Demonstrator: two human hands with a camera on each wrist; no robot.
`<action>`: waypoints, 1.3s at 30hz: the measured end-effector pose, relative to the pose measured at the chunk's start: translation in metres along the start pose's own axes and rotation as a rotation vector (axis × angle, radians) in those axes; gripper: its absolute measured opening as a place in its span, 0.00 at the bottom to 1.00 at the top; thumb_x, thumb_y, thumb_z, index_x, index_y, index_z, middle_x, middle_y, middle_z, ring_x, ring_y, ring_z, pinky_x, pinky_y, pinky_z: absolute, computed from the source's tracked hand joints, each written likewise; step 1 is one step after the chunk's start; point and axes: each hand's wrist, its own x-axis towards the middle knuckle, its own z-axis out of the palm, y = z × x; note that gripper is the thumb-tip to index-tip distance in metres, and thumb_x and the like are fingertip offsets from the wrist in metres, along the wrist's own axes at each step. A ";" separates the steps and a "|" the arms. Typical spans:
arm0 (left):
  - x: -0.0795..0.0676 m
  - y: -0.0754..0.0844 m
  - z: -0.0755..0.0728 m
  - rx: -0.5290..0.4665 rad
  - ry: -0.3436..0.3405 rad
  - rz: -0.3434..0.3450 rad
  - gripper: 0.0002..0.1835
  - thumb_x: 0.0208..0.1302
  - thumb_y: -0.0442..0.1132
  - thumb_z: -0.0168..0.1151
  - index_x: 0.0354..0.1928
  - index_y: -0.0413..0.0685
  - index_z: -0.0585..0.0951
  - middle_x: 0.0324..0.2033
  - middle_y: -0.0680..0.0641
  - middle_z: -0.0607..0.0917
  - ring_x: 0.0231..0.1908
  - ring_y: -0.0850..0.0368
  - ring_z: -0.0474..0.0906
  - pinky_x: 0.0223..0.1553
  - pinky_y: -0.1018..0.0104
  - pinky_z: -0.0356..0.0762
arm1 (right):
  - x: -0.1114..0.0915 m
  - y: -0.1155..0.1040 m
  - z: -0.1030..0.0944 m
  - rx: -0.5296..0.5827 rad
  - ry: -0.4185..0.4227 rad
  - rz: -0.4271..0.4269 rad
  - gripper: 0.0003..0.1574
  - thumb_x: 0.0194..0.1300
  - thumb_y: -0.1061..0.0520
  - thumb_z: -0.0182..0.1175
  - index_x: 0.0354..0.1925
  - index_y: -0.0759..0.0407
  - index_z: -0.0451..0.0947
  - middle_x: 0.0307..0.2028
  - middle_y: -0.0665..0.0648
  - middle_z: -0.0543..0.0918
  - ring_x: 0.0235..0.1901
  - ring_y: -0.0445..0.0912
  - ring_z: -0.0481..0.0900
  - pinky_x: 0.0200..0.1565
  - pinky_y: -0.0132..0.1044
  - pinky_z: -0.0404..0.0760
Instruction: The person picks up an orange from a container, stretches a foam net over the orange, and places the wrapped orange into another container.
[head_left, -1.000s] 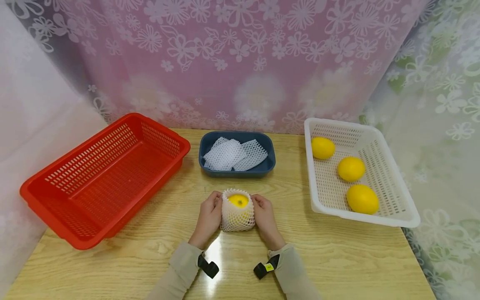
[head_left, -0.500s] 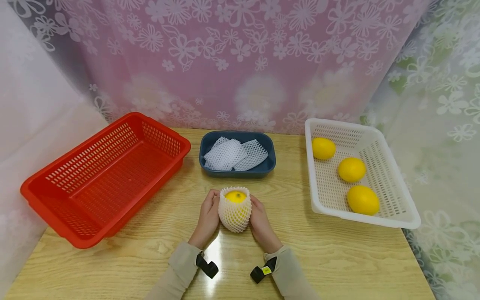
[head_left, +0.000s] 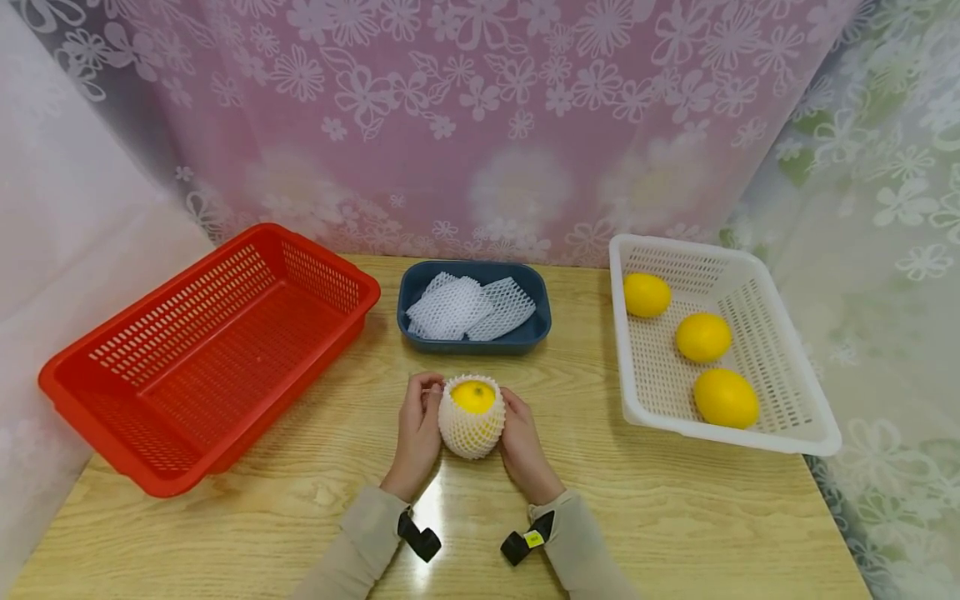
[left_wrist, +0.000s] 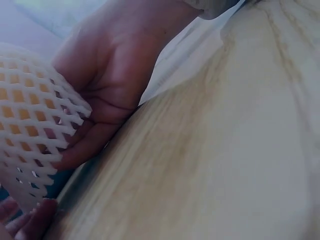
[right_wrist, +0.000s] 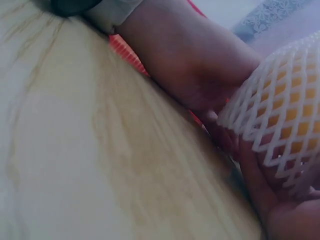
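Note:
Near the table's middle, a yellow, lemon-like fruit (head_left: 473, 396) sits inside a white foam net (head_left: 472, 435), its stem end showing through the open top. My left hand (head_left: 415, 437) holds the netted fruit from the left, finger and thumb curled at the net's rim. From the right, my right hand (head_left: 522, 446) grips the net, its fingers partly hidden behind it. The left wrist view has the net (left_wrist: 30, 115) at the left with the right hand (left_wrist: 115, 65) beyond it. In the right wrist view, the left hand (right_wrist: 185, 55) touches the net (right_wrist: 280, 115) from the far side.
A red slotted basket (head_left: 247, 333) lies at the left with nothing inside. Behind the fruit, a dark blue tray (head_left: 540, 329) bears several foam nets (head_left: 453, 308). At the right, a white basket (head_left: 780, 333) contains three yellow fruits (head_left: 702, 337). A floral curtain (head_left: 450, 125) hangs behind.
The netted fruit has turned more upright and shifted slightly left, and the net has drawn rounder about it. Both hands have shifted a little around it. Baskets and tray have not moved.

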 end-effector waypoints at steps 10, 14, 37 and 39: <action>0.001 -0.036 0.003 -0.152 -0.180 0.122 0.30 0.79 0.59 0.34 0.64 0.43 0.71 0.59 0.45 0.77 0.60 0.52 0.71 0.62 0.66 0.65 | 0.000 -0.001 0.001 0.050 0.034 0.051 0.24 0.80 0.58 0.42 0.61 0.75 0.70 0.44 0.53 0.81 0.41 0.40 0.78 0.43 0.30 0.78; 0.000 -0.040 0.001 -0.162 -0.309 0.182 0.43 0.65 0.68 0.56 0.72 0.48 0.62 0.65 0.46 0.70 0.64 0.50 0.66 0.64 0.62 0.62 | -0.001 -0.001 0.002 0.072 0.033 0.025 0.20 0.79 0.57 0.44 0.55 0.71 0.75 0.43 0.53 0.81 0.41 0.40 0.78 0.43 0.31 0.79; -0.001 -0.035 0.004 -0.084 -0.281 0.085 0.52 0.36 0.34 0.85 0.66 0.52 0.66 0.59 0.47 0.76 0.56 0.52 0.73 0.57 0.62 0.71 | -0.001 0.004 0.001 0.126 0.070 -0.075 0.14 0.77 0.60 0.49 0.38 0.56 0.82 0.38 0.53 0.82 0.36 0.40 0.80 0.40 0.30 0.81; 0.000 -0.035 0.004 -0.113 -0.255 0.081 0.52 0.37 0.33 0.84 0.67 0.48 0.66 0.58 0.45 0.76 0.56 0.52 0.73 0.57 0.64 0.71 | -0.001 0.004 0.001 0.145 0.053 -0.072 0.13 0.77 0.59 0.50 0.40 0.57 0.82 0.39 0.53 0.82 0.37 0.40 0.80 0.41 0.30 0.81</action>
